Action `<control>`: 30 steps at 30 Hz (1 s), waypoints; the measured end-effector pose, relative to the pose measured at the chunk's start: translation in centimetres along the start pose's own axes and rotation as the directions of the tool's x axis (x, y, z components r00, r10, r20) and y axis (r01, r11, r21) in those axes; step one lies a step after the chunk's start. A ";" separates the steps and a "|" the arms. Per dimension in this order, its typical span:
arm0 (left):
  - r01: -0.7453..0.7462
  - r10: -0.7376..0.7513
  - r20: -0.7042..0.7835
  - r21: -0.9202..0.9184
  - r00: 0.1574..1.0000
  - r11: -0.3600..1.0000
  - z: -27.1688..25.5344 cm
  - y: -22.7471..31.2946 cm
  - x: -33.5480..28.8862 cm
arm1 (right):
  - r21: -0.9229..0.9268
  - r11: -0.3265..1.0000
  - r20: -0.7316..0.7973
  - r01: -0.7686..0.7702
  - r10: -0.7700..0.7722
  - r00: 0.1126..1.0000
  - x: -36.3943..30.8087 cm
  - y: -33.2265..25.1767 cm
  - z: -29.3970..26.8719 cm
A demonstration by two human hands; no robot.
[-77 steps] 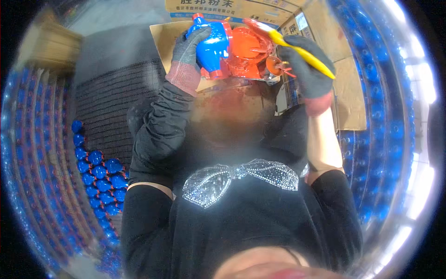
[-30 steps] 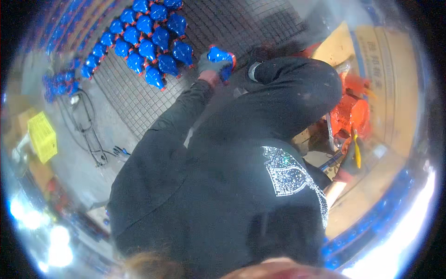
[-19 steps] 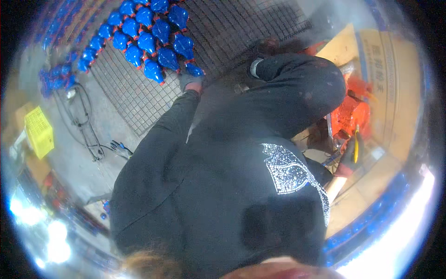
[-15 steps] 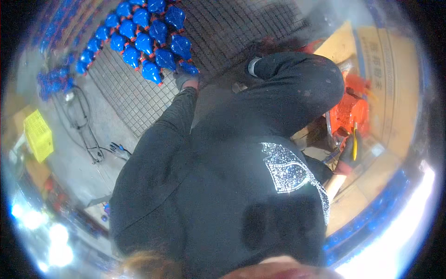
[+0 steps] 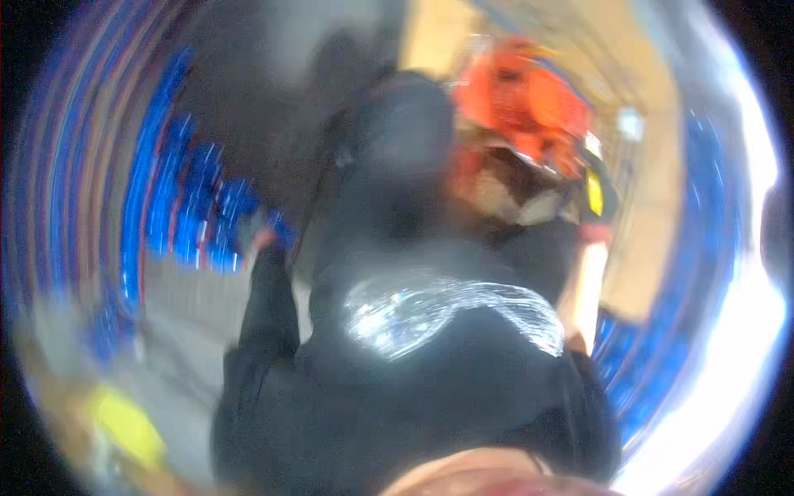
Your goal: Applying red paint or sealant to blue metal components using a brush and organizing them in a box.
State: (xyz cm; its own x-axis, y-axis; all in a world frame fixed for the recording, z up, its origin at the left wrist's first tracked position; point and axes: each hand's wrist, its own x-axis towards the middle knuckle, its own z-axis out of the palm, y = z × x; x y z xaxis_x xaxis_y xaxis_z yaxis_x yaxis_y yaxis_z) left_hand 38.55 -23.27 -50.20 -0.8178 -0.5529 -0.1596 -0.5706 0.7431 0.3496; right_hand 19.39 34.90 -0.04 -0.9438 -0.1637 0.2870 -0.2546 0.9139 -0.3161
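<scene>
Motion blurs the whole view. My left hand, in a dark glove with a reddish cuff, reaches out at the end of a black sleeve. It is beside the near edge of a group of glossy blue bulb-shaped parts; its fingers are smeared. My right hand, also dark-gloved with a red cuff, is closed around a tool with a yellow handle. The tool's kind is too blurred to make out. Just beyond that hand lies a heap of shiny orange-red pieces.
Cardboard stands along the right side, near the orange-red pieces. A yellow object is at the lower left, on or by the grey floor. More blue things line the lower right.
The view has swung toward the right, so the blue parts appear farther left and the orange-red heap nearer the middle. The yellow-handled tool is still in my right hand.
</scene>
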 end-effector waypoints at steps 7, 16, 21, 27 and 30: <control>-0.467 0.208 -0.516 -0.442 0.831 0.766 -25.4 19.2 14.5 | -0.219 0.963 -0.283 -0.157 0.092 0.955 -1.4 -3.7 -7.7; -0.925 0.510 -0.817 -0.367 0.270 -0.099 -39.5 54.2 10.6 | -0.777 0.450 -0.477 -0.440 0.033 0.878 -11.1 0.4 -23.6; -0.660 0.684 -0.636 -0.690 0.357 -0.297 -39.5 63.0 4.1 | -0.869 0.132 -0.457 -0.478 0.160 0.875 -16.3 6.2 -28.5; -0.351 0.816 -0.348 -0.916 0.461 -0.193 -35.9 65.3 1.2 | -0.874 0.152 -0.403 -0.462 0.305 0.863 -17.6 8.6 -30.6; -0.606 0.851 -0.423 -0.778 0.312 -0.164 -34.4 65.6 2.8 | -0.867 0.184 -0.395 -0.462 0.312 0.864 -17.3 8.7 -30.4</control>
State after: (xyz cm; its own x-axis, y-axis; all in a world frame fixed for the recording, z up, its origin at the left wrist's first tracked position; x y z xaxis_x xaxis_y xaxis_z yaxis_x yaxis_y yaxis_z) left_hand 1.38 10.94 4.03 -0.7091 0.3001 0.6380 0.6478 -0.0801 0.7576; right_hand 39.87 56.97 19.77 -0.8121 0.2898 0.5064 0.5721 0.5662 0.5934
